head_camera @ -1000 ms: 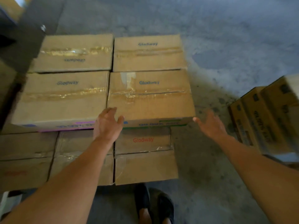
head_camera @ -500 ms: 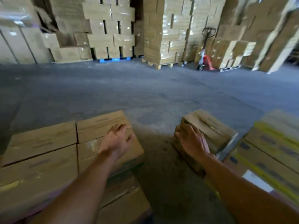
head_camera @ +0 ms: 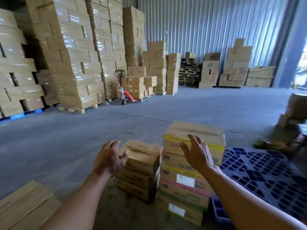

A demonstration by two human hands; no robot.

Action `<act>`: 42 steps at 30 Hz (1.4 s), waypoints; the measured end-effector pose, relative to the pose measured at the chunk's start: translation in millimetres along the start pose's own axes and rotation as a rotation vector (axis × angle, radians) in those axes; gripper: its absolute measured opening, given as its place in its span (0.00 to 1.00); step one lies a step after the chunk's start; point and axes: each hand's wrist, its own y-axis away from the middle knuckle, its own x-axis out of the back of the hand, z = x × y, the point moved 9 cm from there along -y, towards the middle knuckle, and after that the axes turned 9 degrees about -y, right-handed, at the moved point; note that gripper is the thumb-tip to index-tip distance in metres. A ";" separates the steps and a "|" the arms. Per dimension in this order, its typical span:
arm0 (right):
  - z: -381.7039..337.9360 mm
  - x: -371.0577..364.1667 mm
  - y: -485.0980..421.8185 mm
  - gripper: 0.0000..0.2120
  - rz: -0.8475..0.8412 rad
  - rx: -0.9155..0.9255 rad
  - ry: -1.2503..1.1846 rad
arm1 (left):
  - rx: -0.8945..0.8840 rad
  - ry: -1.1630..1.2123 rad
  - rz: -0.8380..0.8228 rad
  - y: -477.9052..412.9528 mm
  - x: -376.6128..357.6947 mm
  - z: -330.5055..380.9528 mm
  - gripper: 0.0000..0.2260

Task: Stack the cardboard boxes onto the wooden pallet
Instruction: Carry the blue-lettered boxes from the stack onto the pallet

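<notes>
While left hand [head_camera: 109, 161] and right hand [head_camera: 198, 154] stretch out splayed, rectangular taped cardboard boxes [head_camera: 196, 130] stacked, gridded blue plastic pallet [head_camera: 259, 170]

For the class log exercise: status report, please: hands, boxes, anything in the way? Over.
Left hand open, right hand open, both empty. Short stack by left hand, tall stack by right, none lifted. Nothing in the way.

Large dark digits on the front of the second box down [head_camera: 174, 161] in the taller stack [head_camera: 182, 193] read roughly "99.95", though blur leaves them uncertain. Print on the yellow band [head_camera: 214, 146] above and on the white labels [head_camera: 185, 180] below is too blurred to read.
</notes>
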 end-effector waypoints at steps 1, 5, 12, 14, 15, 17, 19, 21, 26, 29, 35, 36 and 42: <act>16.2 13.8 -4.1 0.31 0.024 -0.018 0.012 | -0.023 0.021 -0.001 -9.6 -8.3 18.3 0.27; 83.9 55.7 -26.2 0.32 0.093 -0.095 0.066 | -0.084 0.087 -0.039 -50.2 -51.0 84.1 0.26; 192.0 80.1 -92.5 0.34 0.136 -0.227 0.091 | -0.144 0.144 -0.077 -127.1 -130.6 168.7 0.26; 219.2 77.6 -110.6 0.34 0.112 -0.264 0.111 | -0.149 0.144 -0.093 -147.9 -153.3 185.0 0.26; 231.6 75.9 -119.4 0.33 0.108 -0.277 0.111 | -0.150 0.148 -0.093 -158.0 -163.4 192.2 0.25; 255.5 72.4 -137.6 0.32 0.106 -0.311 0.107 | -0.147 0.157 -0.103 -178.4 -186.3 203.5 0.25; 278.4 63.7 -153.8 0.32 0.085 -0.363 0.122 | -0.146 0.151 -0.153 -195.7 -215.3 210.6 0.25; 299.4 49.1 -166.9 0.33 0.067 -0.413 0.127 | -0.150 0.142 -0.197 -213.0 -244.3 213.2 0.26; 352.3 4.6 -199.8 0.35 0.052 -0.559 0.137 | -0.163 0.133 -0.297 -271.0 -325.9 210.0 0.27; 379.3 -16.4 -209.6 0.35 0.062 -0.642 0.144 | -0.178 0.149 -0.353 -303.5 -374.1 205.8 0.28; 433.4 -65.9 -235.0 0.36 0.086 -0.879 0.086 | -0.098 0.106 -0.465 -365.7 -477.6 170.2 0.37; 439.9 -71.9 -237.5 0.35 0.101 -0.909 0.074 | -0.054 0.111 -0.506 -371.9 -494.1 160.8 0.40; 463.8 -81.8 -245.6 0.46 0.261 -1.008 -0.225 | 0.322 0.572 -0.800 -373.0 -564.7 118.8 0.45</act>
